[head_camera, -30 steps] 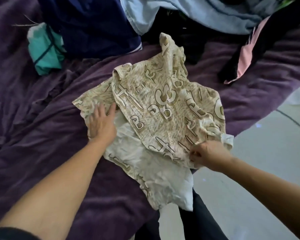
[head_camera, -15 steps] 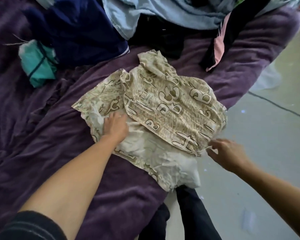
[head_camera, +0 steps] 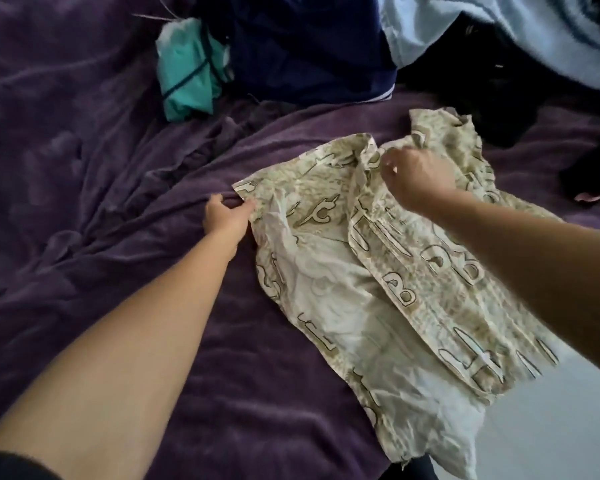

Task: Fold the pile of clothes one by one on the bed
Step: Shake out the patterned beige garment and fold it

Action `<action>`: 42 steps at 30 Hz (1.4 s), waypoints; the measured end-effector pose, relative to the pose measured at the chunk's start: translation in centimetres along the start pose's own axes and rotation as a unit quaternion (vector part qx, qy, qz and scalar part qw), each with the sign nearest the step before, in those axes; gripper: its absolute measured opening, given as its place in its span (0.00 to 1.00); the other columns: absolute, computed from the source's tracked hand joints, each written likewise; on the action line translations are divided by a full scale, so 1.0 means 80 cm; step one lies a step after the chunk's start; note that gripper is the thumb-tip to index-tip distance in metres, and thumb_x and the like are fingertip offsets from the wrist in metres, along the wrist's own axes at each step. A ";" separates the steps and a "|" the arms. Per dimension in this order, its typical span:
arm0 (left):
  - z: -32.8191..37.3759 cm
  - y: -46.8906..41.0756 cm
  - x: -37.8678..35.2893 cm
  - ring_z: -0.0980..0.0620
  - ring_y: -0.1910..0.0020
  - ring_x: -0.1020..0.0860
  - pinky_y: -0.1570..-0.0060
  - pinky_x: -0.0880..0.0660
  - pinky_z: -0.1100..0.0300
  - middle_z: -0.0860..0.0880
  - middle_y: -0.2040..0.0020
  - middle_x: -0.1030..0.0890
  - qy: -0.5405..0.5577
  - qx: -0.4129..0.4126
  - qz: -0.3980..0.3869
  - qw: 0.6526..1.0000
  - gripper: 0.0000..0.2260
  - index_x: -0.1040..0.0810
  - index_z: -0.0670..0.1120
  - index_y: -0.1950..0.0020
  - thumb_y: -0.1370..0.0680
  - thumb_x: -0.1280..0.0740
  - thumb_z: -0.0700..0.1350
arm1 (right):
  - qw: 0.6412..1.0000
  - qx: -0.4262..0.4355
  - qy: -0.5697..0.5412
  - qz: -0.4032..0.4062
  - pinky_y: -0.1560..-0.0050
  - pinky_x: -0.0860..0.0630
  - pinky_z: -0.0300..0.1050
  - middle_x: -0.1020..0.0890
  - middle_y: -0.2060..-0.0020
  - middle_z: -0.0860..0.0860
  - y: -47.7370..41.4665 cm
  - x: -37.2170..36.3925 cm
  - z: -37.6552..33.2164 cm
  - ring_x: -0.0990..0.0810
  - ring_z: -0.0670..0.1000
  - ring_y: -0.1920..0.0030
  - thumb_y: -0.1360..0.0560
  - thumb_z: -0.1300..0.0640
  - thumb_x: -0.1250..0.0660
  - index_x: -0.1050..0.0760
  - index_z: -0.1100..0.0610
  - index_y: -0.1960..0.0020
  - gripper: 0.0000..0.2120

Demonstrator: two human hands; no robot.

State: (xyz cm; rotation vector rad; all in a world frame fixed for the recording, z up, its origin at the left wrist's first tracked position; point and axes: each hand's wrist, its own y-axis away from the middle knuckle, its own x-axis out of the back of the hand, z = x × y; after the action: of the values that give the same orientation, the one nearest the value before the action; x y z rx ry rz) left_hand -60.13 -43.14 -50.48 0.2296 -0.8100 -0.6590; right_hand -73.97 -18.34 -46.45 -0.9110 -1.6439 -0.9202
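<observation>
**Left hand [head_camera: 227,216] and right hand [head_camera: 416,178] moved to the top of the shirt [head_camera: 378,306]**

Left hand went from the shirt's middle to its left corner, centre-left of frame; its grip pinches the fabric edge there. Right hand left the lower-right hem and is now at the collar area, upper centre-right, fingers curled on the cloth. Beige printed shirt lies partly folded on the purple bed [head_camera: 84,202], its lower right overhanging the bed edge. Teal garment [head_camera: 187,74], navy garment [head_camera: 309,53] and light blue garment [head_camera: 499,29] are piled along the top.

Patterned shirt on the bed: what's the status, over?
Left hand pinches the patterned shirt at its left corner; right hand grips fabric near the collar. Shirt rumpled, overhanging the purple blanket. Nothing lies on it.
</observation>
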 end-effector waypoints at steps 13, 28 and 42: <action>0.053 -0.061 -0.023 0.49 0.59 0.23 0.62 0.28 0.62 0.50 0.57 0.24 0.071 0.038 0.113 0.990 0.06 0.25 0.46 0.49 0.23 0.36 0.38 | 0.957 -0.130 -0.148 -0.213 0.62 0.33 0.24 0.31 0.62 0.54 -0.191 0.015 0.044 0.35 0.41 0.74 0.24 0.65 0.36 0.24 0.68 0.42 0.11; 0.162 -0.118 -0.015 0.41 0.45 0.22 0.46 0.25 0.51 0.42 0.43 0.20 -0.206 0.000 0.005 0.979 0.22 0.23 0.43 0.42 0.28 0.34 0.57 | 0.998 -0.036 -0.051 0.015 0.50 0.26 0.52 0.20 0.49 0.57 -0.290 0.084 -0.015 0.21 0.60 0.48 0.30 0.42 0.32 0.22 0.53 0.46 0.18; 0.084 -0.069 -0.016 0.45 0.49 0.21 0.50 0.27 0.58 0.44 0.49 0.19 -0.145 -0.081 0.032 0.986 0.15 0.24 0.46 0.37 0.24 0.37 0.39 | 0.964 0.224 -0.131 0.060 0.64 0.27 0.44 0.22 0.51 0.52 -0.114 -0.005 -0.044 0.22 0.53 0.53 0.23 0.55 0.36 0.22 0.56 0.48 0.08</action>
State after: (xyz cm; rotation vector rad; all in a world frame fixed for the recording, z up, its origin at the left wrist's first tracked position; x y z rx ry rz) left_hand -68.20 -46.31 -49.09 -0.0413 -1.0318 -0.7035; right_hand -80.67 -25.43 -47.42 -0.8249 -1.8942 -0.3274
